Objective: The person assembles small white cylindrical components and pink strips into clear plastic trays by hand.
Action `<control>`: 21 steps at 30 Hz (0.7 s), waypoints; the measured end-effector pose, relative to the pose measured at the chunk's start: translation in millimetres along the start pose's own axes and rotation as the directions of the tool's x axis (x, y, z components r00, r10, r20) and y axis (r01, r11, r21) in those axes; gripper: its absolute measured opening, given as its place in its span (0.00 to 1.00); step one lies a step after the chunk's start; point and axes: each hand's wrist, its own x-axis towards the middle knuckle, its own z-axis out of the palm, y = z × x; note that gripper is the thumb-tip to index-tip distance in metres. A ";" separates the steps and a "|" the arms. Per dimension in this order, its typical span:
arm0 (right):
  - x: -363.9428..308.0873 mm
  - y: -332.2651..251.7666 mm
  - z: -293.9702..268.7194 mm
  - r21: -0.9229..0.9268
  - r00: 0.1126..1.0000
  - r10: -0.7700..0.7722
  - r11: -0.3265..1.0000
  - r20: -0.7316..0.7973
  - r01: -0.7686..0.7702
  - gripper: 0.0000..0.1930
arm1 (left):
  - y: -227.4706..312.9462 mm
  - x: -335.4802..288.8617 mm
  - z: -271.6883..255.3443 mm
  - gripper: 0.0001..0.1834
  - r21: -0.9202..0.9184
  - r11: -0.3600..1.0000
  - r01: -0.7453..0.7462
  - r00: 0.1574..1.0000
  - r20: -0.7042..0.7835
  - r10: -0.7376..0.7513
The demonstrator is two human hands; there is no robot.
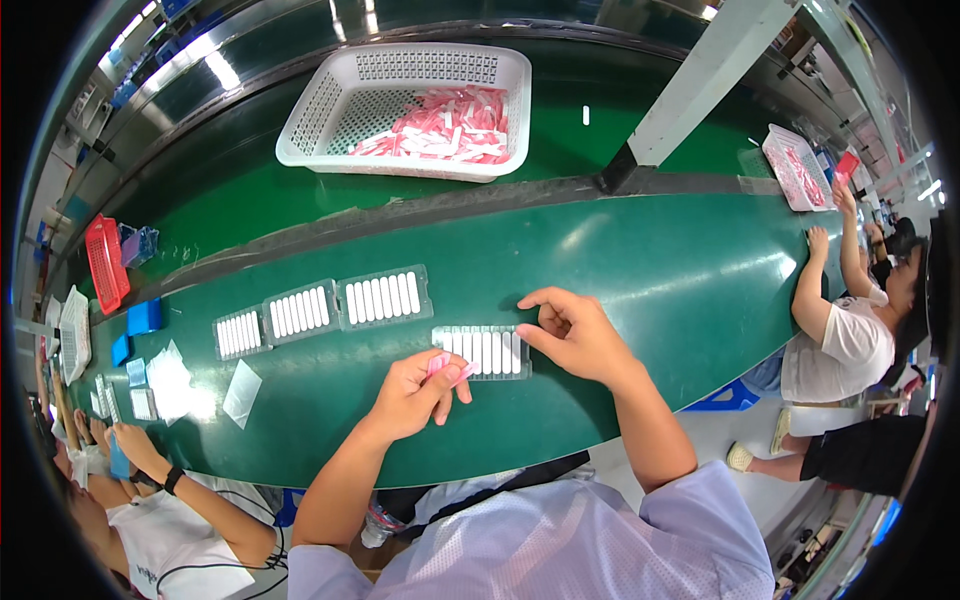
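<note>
My left hand (412,396) is closed around a few small pink-and-white strips (449,368) between thumb and fingers. It hovers over the near left corner of a clear plastic tray (526,372) that holds a row of white, round-ended sticks (488,352). My right hand (578,332) is at the tray's right end, index finger and thumb spread apart, with nothing visible between them. The thumb tip is over the tray's right edge; whether it touches cannot be made out. Left of this tray, three similar filled trays (384,298) lie in a slanting line.
A white basket (300,140) of pink-and-white strips stands beyond a dark ledge (400,210). A grey post (690,90) rises at right. Clear plastic sheets (242,393) and blue boxes (144,317) lie left. People work at both ends of the green table (680,270).
</note>
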 end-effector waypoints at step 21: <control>-11.6 -18.4 67.3 0.082 0.929 -0.331 0.934 -0.163 0.347 0.07 | 2.9 -0.5 -6.8 0.08 -0.020 0.997 0.074 0.984 0.164 -0.069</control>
